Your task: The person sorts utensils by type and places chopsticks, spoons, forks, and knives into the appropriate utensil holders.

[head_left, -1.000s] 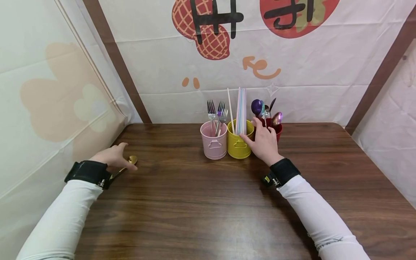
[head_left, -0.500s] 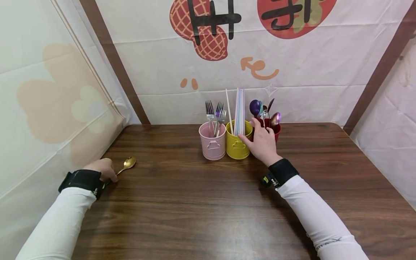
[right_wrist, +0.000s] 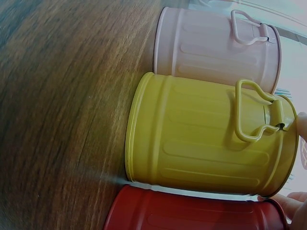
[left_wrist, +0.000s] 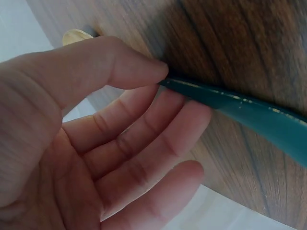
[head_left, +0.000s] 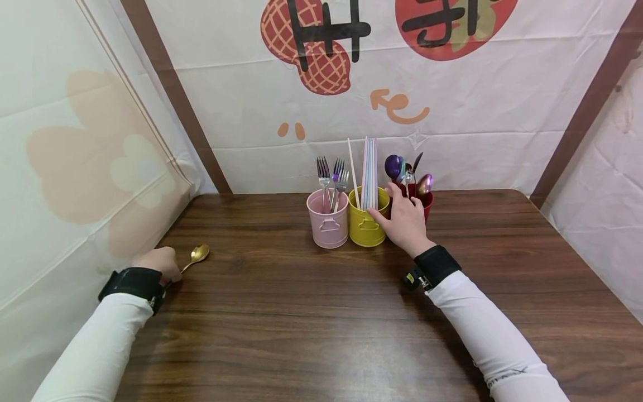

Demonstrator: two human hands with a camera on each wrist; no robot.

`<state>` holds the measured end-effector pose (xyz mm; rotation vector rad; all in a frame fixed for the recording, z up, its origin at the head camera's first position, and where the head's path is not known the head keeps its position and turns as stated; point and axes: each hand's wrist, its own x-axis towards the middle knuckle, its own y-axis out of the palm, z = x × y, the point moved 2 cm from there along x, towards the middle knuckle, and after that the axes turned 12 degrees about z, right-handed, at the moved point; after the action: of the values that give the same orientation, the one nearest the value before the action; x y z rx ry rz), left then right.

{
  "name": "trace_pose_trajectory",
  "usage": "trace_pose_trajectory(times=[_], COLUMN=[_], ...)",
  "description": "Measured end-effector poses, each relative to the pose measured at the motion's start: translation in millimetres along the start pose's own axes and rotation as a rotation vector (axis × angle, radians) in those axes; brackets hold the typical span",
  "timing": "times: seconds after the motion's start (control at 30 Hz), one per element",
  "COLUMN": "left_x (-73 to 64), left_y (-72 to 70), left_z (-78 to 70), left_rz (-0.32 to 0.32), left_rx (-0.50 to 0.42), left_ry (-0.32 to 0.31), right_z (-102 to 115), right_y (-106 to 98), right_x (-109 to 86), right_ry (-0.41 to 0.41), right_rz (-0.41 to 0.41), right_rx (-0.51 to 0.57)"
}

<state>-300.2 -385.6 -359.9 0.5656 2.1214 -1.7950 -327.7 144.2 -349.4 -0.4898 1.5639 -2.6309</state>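
At the left of the table, a spoon (head_left: 199, 253) with a gold bowl and a dark green handle (left_wrist: 240, 106) lies slanted. My left hand (head_left: 158, 262) pinches that handle between thumb and fingertips. Toward the back, my right hand (head_left: 406, 224) rests at a yellow bucket (head_left: 368, 230) and a red bucket (head_left: 428, 207), thumb spread along the yellow rim. Its other fingers reach over the red bucket, which it partly hides. Several spoons (head_left: 394, 166) stand in the red bucket. The yellow one holds striped straws (head_left: 370, 173).
A pink bucket (head_left: 329, 229) with several forks (head_left: 324, 170) stands left of the yellow one. All the buckets are in a row near the back edge of the wooden table (head_left: 311, 335). Printed cloth walls (head_left: 241, 111) enclose the back and sides.
My left hand has gone from spread above the spoon to pinching its handle, moving slightly down and left. The right hand has kept its place.
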Motion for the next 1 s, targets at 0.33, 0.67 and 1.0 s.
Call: trace_pose_trajectory(times=[0.33, 0.67, 1.0], left_x=[5.1, 4.4, 2.0], left_y=[1.8, 5.5, -0.9], left_z=[-1.3, -7.8, -15.2], left_rz=[0.080, 0.151, 0.162], left_rx=[-0.058, -0.193, -0.368], left_ry=[0.023, 0.119, 0.141], right_z=[-0.4, -1.8, -2.5], right_y=[0.5, 0.9, 0.5], right_x=[-0.1, 1.2, 0.9], right_ry=[-0.007, -0.002, 0.003], right_rz=[-0.008, -0.004, -0.002], right_rx=[0.004, 0.004, 0.004])
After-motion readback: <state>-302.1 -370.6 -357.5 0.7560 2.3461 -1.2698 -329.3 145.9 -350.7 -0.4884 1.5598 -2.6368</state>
